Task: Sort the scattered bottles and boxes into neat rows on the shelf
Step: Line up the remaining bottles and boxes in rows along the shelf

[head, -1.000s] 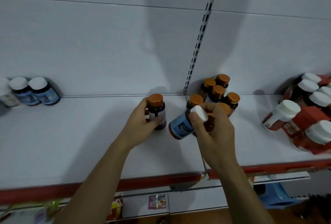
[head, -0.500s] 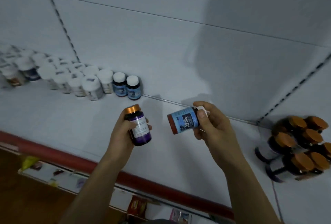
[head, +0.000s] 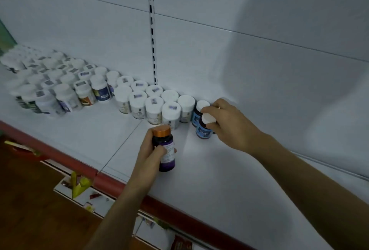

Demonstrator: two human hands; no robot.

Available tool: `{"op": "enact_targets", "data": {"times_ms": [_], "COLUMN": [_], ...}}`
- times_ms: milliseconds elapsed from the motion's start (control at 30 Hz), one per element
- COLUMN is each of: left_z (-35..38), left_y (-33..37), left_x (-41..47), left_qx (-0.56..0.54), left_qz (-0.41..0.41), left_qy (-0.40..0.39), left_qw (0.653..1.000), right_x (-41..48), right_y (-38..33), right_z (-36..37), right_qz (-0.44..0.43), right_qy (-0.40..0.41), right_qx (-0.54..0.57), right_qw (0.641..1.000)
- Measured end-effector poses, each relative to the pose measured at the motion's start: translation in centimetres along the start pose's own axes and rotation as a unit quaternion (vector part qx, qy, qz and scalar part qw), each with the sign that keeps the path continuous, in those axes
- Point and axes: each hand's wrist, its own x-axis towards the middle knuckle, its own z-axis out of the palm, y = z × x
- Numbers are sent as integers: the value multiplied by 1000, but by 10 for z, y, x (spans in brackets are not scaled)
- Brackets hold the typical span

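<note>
My left hand (head: 150,151) grips a dark purple bottle with an orange cap (head: 163,148), held upright just above the white shelf (head: 209,170). My right hand (head: 229,124) holds a blue-labelled bottle with a white cap (head: 204,129) by its cap, standing on the shelf in front of another blue-labelled bottle (head: 199,110). Both blue bottles sit at the right end of rows of white-capped bottles (head: 153,106).
Several more white-capped bottles (head: 60,88) crowd the shelf to the far left. A slotted upright (head: 152,30) runs up the white back wall. The shelf has a red front edge (head: 119,185). A lower shelf with small packets (head: 79,185) shows below.
The view swung left along the shelf. My right hand turned the blue bottle upright and brought it down beside the white-capped rows. My left hand carried the orange-capped bottle along.
</note>
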Motion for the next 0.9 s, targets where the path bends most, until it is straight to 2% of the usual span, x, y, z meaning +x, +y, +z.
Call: {"op": "enact_targets", "data": {"times_ms": [233,500,567,667,800,900], "left_z": [-7,-7,-4,7,44,96], "left_y": [1,-4,-7,-12,-13,-14], "left_x": [4,7,9,11,7,4], "left_qx": [-41,-44,-52,-58,-39,16], "left_qz": [8,16,-1,-24,-31,-18], "left_qy": [-35,-70,-81,-121,-186,-244], "left_qw": [999,996,995,991,981,970], "right_x": [6,4,-3,-35,-104,-155], "right_y": [-10,-9,-9,-9,-12,0], "right_z": [8,13,17,24,44,50], "right_qz": [16,32,39,86,177,277], "right_qy": [-31,-5,28,142,295,354], "right_qx": [-58,-86,-56,51,198,227], "right_qw": [998,996,997,985,918,864]}}
